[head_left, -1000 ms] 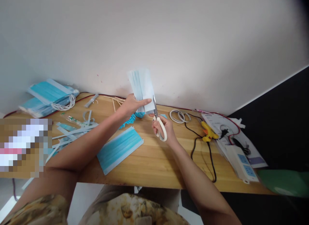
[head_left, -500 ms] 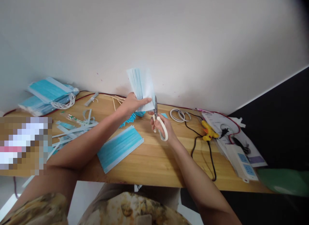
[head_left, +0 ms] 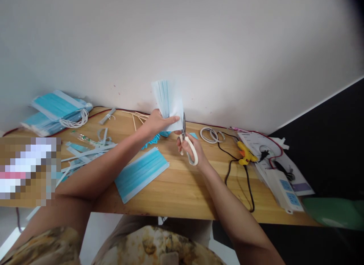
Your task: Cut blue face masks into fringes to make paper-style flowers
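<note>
Head view | left hand [head_left: 158, 122] pinching pleated surgical mask [head_left: 163, 96]: likely light, limp, easily creased; best held near lower end | right hand [head_left: 198, 150] gripping white-handled scissors [head_left: 191, 144]

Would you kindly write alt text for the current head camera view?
A person's left hand holds up a pale blue-and-white pleated mask, while the right hand holds white-handled metal scissors at its edge. On the light wooden table lie a flat, brighter blue mask, pale cut strips and a yellow plastic glue gun.
</note>
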`<action>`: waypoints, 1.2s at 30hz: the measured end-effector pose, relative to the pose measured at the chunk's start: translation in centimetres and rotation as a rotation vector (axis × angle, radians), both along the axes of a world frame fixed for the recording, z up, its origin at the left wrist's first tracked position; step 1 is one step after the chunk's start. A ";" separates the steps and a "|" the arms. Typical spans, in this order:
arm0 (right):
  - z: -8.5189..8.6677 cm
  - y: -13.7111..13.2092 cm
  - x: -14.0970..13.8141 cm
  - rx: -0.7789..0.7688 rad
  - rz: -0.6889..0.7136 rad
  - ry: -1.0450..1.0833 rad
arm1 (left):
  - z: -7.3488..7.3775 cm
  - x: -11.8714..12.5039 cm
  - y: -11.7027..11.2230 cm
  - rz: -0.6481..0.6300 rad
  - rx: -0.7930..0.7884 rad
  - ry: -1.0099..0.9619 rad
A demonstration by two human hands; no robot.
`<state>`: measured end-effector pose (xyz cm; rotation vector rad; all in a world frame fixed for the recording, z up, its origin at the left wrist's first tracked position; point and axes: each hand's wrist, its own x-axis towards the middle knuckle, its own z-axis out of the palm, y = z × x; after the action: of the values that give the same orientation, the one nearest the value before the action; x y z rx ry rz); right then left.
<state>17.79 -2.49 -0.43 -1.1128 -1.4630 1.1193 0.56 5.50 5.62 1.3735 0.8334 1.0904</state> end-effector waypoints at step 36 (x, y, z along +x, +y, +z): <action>1.2 -0.7 -0.6 -0.063 -0.092 0.064 | -0.6 0.8 -0.4 0.023 -0.020 0.028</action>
<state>17.20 -3.18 0.74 -1.1658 -1.3225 1.1328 1.32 5.12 5.01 1.3685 0.8799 1.0797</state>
